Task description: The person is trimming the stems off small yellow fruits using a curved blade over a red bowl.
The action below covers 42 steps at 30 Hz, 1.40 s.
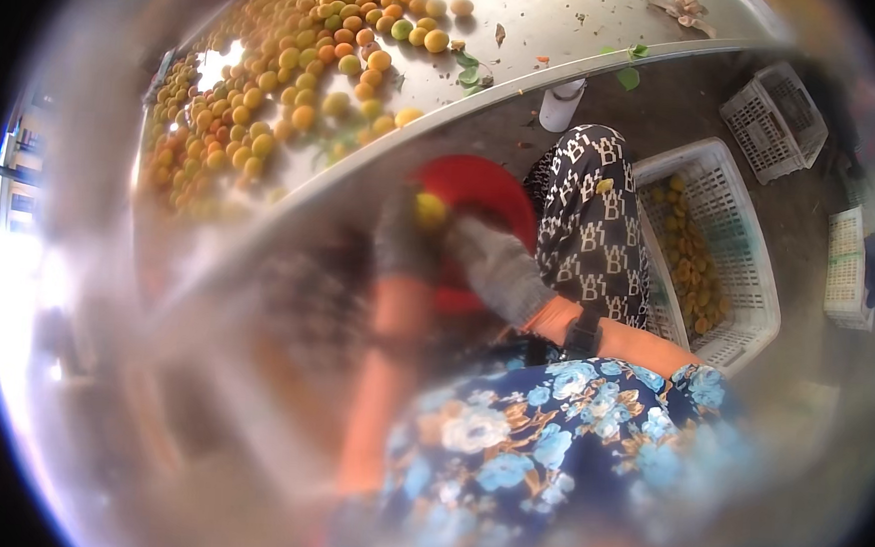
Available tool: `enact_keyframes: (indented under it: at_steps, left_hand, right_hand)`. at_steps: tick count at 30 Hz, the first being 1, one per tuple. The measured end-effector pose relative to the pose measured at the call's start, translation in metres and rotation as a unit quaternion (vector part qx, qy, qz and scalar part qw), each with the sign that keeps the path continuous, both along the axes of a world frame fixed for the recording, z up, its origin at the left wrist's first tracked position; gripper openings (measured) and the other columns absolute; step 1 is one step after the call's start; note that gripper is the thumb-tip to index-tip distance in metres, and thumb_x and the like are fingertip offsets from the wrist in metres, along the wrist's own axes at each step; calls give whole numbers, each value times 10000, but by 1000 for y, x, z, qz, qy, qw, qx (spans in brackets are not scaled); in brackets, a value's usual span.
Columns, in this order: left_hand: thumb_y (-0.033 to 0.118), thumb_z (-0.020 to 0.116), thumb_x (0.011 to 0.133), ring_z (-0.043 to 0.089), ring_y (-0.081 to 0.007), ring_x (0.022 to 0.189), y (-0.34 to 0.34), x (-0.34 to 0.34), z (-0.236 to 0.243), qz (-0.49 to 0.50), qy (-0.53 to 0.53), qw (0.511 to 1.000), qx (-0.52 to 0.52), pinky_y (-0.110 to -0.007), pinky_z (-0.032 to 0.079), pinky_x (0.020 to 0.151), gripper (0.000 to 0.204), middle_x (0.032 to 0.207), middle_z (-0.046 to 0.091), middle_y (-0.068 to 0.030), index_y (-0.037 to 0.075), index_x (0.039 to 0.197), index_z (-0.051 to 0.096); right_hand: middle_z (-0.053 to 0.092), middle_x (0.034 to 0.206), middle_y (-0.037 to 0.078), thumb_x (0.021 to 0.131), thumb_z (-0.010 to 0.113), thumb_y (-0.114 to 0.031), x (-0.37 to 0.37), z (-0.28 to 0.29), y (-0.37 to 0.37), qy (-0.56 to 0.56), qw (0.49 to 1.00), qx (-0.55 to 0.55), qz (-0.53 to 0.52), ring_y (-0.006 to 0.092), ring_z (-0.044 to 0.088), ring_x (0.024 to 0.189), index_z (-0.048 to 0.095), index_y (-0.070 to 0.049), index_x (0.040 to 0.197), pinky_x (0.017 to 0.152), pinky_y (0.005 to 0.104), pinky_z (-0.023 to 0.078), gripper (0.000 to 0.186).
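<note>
A grey work glove covers my left hand [405, 236], which is closed around a yellow apricot [429, 211]. My right hand [498, 267], in a grey glove too, reaches in from the right with its fingertips close to that apricot. Blur hides those fingertips and whatever may be in them. Both hands are over a red basin [493, 182] in front of my lap, below the table's edge. Many loose apricots [267, 113], yellow, orange and a few greenish, are spread over the pale metal table [552, 35] ahead and to the left.
To my right stands a white plastic crate [749, 253] with halved-looking apricots [684, 254] in it. Another white crate [776, 119] and a pale box [849, 269] are farther right. Green leaves [470, 72] lie on the table. My patterned trouser leg [596, 218] is between basin and crate.
</note>
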State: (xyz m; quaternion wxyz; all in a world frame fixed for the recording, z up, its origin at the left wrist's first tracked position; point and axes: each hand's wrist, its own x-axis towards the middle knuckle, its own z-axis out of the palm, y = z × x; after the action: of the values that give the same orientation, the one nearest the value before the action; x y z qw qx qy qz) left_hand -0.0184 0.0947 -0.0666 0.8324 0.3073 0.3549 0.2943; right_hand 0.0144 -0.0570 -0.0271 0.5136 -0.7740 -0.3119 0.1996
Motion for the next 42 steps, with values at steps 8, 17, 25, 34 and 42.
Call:
enact_keyframes:
  at_steps: [8, 17, 25, 34, 42]
  left_hand:
    - [426, 638, 965, 619, -146, 757, 13, 4, -41, -101, 15, 964, 244, -282, 520, 656, 373, 877, 652, -44, 62, 1040, 677]
    - [157, 566, 965, 659, -264, 832, 23, -1, -47, -101, 245, 850, 456, -381, 524, 718, 176, 882, 663, -168, 18, 1061, 614]
    - [544, 661, 911, 655, -204, 723, 7, -5, -20, -103, 84, 983, 127, -335, 555, 599, 485, 877, 681, -78, 68, 999, 645]
    - [364, 705, 910, 645, -206, 779, -10, -1, 1, -88, 64, 994, -5, -341, 560, 704, 303, 881, 661, -66, 94, 1026, 629]
    - [408, 687, 898, 657, -329, 856, -11, -4, -18, -143, -48, 984, -95, -436, 562, 825, 408, 875, 648, -136, 26, 1015, 607]
  right_hand:
    - [671, 915, 238, 980, 582, -317, 14, -31, 12, -110, 994, 23, -5, 433, 643, 861, 643, -73, 1160, 735, 491, 510, 309]
    - [673, 931, 241, 975, 592, -340, 2, -11, 2, 12, 1000, -10, -25, 418, 646, 890, 647, -76, 1188, 773, 480, 506, 343]
    - [671, 954, 239, 987, 574, -305, 12, -18, 2, -57, 997, 47, 33, 418, 646, 890, 640, -67, 1189, 773, 473, 517, 319]
    - [675, 987, 244, 989, 565, -289, 23, -48, 17, -111, 992, 27, 59, 422, 640, 930, 631, -72, 1216, 803, 470, 521, 321]
    - [685, 963, 143, 982, 604, -230, -1, -49, 13, 51, 980, 194, 3, 213, 639, 879, 635, 4, 1210, 809, 331, 511, 328]
